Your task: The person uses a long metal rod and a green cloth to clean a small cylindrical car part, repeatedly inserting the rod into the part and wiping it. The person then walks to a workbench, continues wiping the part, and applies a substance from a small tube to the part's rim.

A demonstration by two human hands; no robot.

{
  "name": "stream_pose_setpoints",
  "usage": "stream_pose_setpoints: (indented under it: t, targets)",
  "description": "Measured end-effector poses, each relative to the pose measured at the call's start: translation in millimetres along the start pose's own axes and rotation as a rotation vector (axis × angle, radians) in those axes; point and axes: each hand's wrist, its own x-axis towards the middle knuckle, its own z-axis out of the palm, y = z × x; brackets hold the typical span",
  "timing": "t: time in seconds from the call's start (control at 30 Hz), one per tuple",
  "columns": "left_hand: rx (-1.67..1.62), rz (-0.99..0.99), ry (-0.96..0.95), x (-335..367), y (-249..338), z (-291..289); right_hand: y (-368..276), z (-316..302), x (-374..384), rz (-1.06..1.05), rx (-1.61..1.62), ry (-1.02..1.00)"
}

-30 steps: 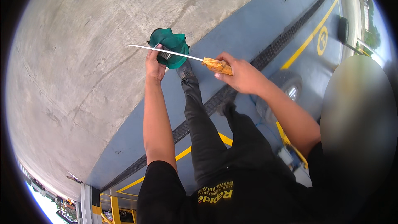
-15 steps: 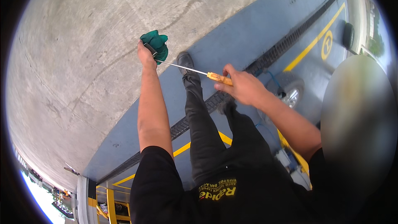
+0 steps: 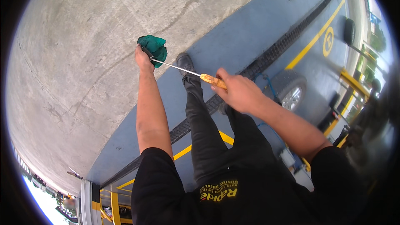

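Observation:
With my left arm stretched out, my left hand (image 3: pixel 143 58) is closed around a small dark flat piece (image 3: pixel 147 53) and a crumpled green cloth (image 3: pixel 156 46). The kind of dark piece is too small to tell. My right hand (image 3: pixel 243 93) grips a screwdriver (image 3: pixel 213 81) by its worn yellow-orange handle. Its long thin metal shaft slants up and left, and its far end meets the dark piece and the cloth at my left hand. Whether the tip touches the piece or passes behind it cannot be made out.
Below lies grey concrete (image 3: pixel 96 29) beside blue-painted floor (image 3: pixel 233 29) with a dark drain grating (image 3: pixel 279 50). A wheel (image 3: pixel 293 96) lies right of my right forearm, near a blue hose (image 3: pixel 273 85). Another tyre (image 3: pixel 349 32) and a yellow frame (image 3: pixel 354 84) are farther right.
Both hands have shifted slightly left together with the screwdriver and cloth. My right hand's fingers are closed more around the handle. More of the area at the right shows now.

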Motion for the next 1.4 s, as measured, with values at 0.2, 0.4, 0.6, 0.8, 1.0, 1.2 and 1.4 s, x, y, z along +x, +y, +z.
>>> stream_pose_setpoints:
  t: [0.2,0.4,0.6,0.8,1.0,1.2,1.4]
  targets:
    - [-0.022,-0.041,-0.028,-7,-8,-11,1,2,0,-0.021,-0.012,0.021]
    - [0.026,-0.031,0.046,-3,-14,-16,-5,10,2,-0.055,-0.025,0.048]
    - [-0.08,-0.123,0.064,-5,-6,-14,-13,15,6,-0.034,-0.022,0.044]
    - [-0.145,-0.134,0.045,-4,-6,-18,-21,10,10,0.008,-0.06,-0.016]
    - [-0.147,-0.181,0.069,1,-8,-23,-22,6,8,0.009,-0.037,-0.029]
    - [-0.058,-0.214,0.047,-4,2,-23,-24,10,10,0.045,0.021,-0.049]
    - [0.036,-0.22,0.045,2,8,-28,-30,-2,2,0.06,0.104,-0.093]
